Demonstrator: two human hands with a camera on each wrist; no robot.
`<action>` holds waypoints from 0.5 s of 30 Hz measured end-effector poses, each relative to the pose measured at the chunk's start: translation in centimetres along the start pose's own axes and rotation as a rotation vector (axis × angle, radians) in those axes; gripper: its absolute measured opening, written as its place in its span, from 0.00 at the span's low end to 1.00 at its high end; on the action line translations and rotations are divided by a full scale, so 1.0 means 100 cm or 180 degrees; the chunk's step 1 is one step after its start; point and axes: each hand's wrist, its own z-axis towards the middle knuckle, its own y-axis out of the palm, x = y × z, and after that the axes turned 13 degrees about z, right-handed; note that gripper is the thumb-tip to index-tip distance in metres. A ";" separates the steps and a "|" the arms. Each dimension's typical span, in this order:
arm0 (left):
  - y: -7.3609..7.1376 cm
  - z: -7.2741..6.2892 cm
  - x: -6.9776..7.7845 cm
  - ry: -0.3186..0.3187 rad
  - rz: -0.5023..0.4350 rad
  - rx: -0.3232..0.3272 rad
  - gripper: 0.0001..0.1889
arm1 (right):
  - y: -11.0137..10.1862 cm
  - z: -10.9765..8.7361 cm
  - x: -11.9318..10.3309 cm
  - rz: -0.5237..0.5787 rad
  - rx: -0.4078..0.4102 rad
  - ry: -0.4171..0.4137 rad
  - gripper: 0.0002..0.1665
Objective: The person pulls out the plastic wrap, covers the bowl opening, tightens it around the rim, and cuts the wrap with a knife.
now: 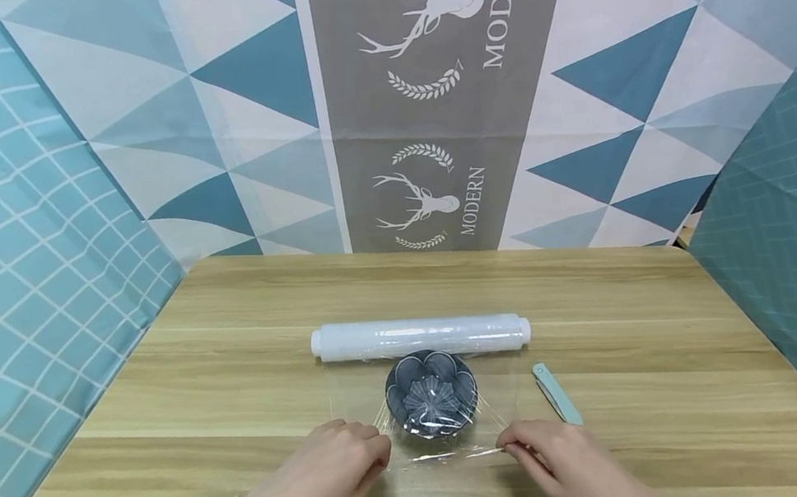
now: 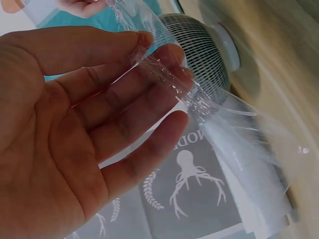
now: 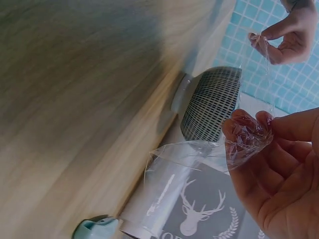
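Note:
A dark bowl (image 1: 431, 389) with a petal pattern inside stands on the table, its outside (image 2: 192, 50) finely checked. Clear cling film (image 1: 435, 455) stretches over its mouth from the roll (image 1: 420, 337) just behind it. My left hand (image 1: 336, 467) pinches the film's near left corner between thumb and index finger, the other fingers loosely bent in the left wrist view. At the near right corner, my right hand (image 1: 562, 460) pinches a bunched bit of film (image 3: 249, 137) between thumb and fingertips. Creases run from both hands to the bowl's rim.
A light teal folding knife (image 1: 556, 393) lies right of the bowl, close to my right hand. The wooden table (image 1: 182, 374) is bordered by a patterned cloth backdrop (image 1: 265, 132) behind and blue panels on both sides.

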 end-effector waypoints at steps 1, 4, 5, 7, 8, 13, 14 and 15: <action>0.001 0.000 0.000 0.0003 0.0010 0.0000 0.09 | 0.001 0.000 0.001 0.0018 -0.0016 0.0005 0.06; 0.004 0.001 -0.001 0.0011 0.0022 -0.0013 0.09 | 0.003 0.000 0.003 0.0059 -0.0055 0.0017 0.06; 0.005 0.001 -0.001 0.0014 0.0012 -0.0031 0.09 | 0.004 0.000 0.003 0.0066 -0.0069 0.0033 0.07; 0.007 0.001 -0.002 0.0022 -0.0005 -0.0066 0.09 | 0.005 0.000 0.004 0.0082 -0.0101 0.0072 0.08; 0.008 0.002 -0.002 0.0018 -0.0012 -0.0086 0.09 | 0.006 0.000 0.005 0.0084 -0.0109 0.0097 0.07; 0.012 0.003 -0.002 -0.0033 -0.0042 -0.0219 0.08 | 0.008 0.001 0.009 0.0249 -0.0204 0.0412 0.07; 0.013 0.003 -0.003 -0.0048 -0.0047 -0.0244 0.08 | 0.009 0.001 0.010 0.0291 -0.0224 0.0487 0.07; 0.014 0.003 -0.003 -0.0059 -0.0061 -0.0270 0.07 | 0.009 0.002 0.011 0.0335 -0.0245 0.0559 0.07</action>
